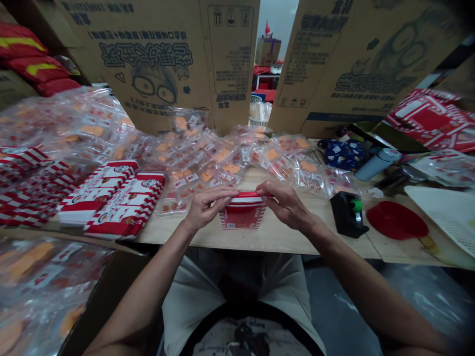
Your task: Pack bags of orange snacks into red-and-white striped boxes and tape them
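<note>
A small red-and-white striped tub [243,216] with a red lid [247,194] stands near the front edge of the wooden table, straight before me. My left hand [211,205] grips the lid's left rim, fingers along the top and thumb at the near side. At the right rim my right hand [284,201] pinches the lid between thumb and curled fingers. Clear packets [222,155] with orange pieces lie behind the tub. To the left are flat stacks of red-and-white printed cartons [128,205]. The tub's contents are hidden.
Large cardboard boxes [163,59] wall the back. An open carton [122,277] of packets is at lower left. Rightward stand a black tape dispenser [349,215], a red round paddle-like thing [397,219], a light blue bottle [377,163] and a white plastic basket [445,212].
</note>
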{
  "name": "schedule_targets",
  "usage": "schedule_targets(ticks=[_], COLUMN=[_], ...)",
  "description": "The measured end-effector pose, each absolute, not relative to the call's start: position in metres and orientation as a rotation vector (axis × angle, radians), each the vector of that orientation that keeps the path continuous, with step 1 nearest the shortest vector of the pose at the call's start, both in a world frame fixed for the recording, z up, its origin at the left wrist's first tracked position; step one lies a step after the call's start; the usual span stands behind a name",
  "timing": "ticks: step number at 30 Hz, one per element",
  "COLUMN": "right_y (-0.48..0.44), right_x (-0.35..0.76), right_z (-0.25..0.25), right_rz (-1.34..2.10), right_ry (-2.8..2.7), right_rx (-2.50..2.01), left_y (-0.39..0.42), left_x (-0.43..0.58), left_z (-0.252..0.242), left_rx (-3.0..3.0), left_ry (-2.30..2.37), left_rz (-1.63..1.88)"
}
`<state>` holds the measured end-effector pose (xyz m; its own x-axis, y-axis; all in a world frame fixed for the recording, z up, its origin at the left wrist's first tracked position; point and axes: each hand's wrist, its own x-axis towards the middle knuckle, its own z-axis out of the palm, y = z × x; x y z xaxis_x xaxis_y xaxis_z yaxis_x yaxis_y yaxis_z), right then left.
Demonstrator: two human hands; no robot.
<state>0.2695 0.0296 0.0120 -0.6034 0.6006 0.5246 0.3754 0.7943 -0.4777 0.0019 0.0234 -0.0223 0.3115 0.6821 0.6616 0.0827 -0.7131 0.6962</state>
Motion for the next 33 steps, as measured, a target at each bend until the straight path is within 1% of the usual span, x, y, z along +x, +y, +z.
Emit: schedule_targets(ticks=[2, 5, 9, 11, 14, 16, 18, 21, 23, 25, 27, 29, 33], right_y=[0.032, 0.033, 0.033, 0.035, 0.036, 0.031, 0.023, 0.014, 0.007, -0.005, -0.018, -0.024, -0.018], right_x=[0.278, 0.286, 0.283, 0.279, 0.269, 0.263, 0.263, 0.289, 0.331, 0.385, 0.437, 0.475, 0.496], right_z=[0.012, 0.005, -0.008, -0.014, -0.017, -0.016, -0.012, -0.007, -0.006, -0.007, -0.012, -0.02, -0.036], right_rz=[0.372, 0.196, 0.033, 0.034, 0.081, 0.14, 0.228, 0.288, 0.23, 0.171, 0.239, 0.432, 0.761], right_ry=[-2.389, -2.487, -2.354, -2.29, -2.263, -2.205, -2.089, -1.946, -1.826, -1.542, -1.138, -0.866, -0.707], right_rx=[-0.645, -0.568, -0.526, -0.525, -0.544, -0.569, -0.632, -0.899, -1.249, -1.692, -2.048, -2.169, -2.098], left_y=[0.027, 0.031, 0.029, 0.027, 0.027, 0.026, 0.024, 0.028, 0.034, 0.04, 0.042, 0.043, 0.043], left_x=[-0.004, -0.011, -0.01, -0.005, 0.007, 0.017, 0.027, 0.04, 0.049, 0.057, 0.065, 0.071, 0.079], left_z=[-0.025, -0.03, -0.031, -0.025, -0.014, -0.009, -0.009, -0.015, -0.019, -0.02, -0.018, -0.014, -0.01], left_rx=[2.109, 2.251, 2.377, 2.426, 2.605, 2.715, 2.751, 2.729, 2.726, 2.721, 2.694, 2.67, 2.641], left_ry=[0.639, 0.615, 0.722, 0.77, 0.823, 0.852, 0.877, 0.958, 0.982, 0.972, 0.96, 0.952, 0.976], left_rz=[1.394, 1.344, 1.426, 1.46, 1.358, 1.311, 1.351, 1.438, 1.445, 1.457, 1.485, 1.513, 1.509])
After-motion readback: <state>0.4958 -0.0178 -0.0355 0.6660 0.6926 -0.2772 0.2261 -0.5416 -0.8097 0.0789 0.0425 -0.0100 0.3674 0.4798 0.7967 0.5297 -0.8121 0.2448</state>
